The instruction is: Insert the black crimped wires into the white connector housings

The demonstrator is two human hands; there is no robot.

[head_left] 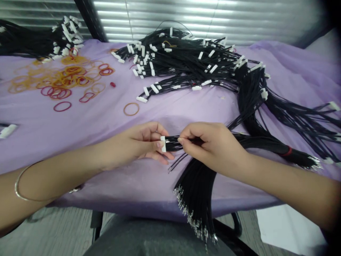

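Between the thumb and fingers of my left hand (149,142) is a white connector housing (163,144). Several black wires (172,143) run out of its right side. My right hand (210,142) pinches one or more of these wires just right of the housing; the exact number is hidden by the fingers. Below my right hand, a thick bundle of loose black wires (198,188) with bare metal terminals hangs over the table's front edge. A couple of wire ends stick out left of that bundle, under my hands.
A heap of black cables with white connectors (181,57) lies at the back. Orange and red rubber bands (71,76) are scattered at the left, near another cable pile (32,39). A red-banded wire bundle (287,151) lies at the right on the purple cloth (106,124).
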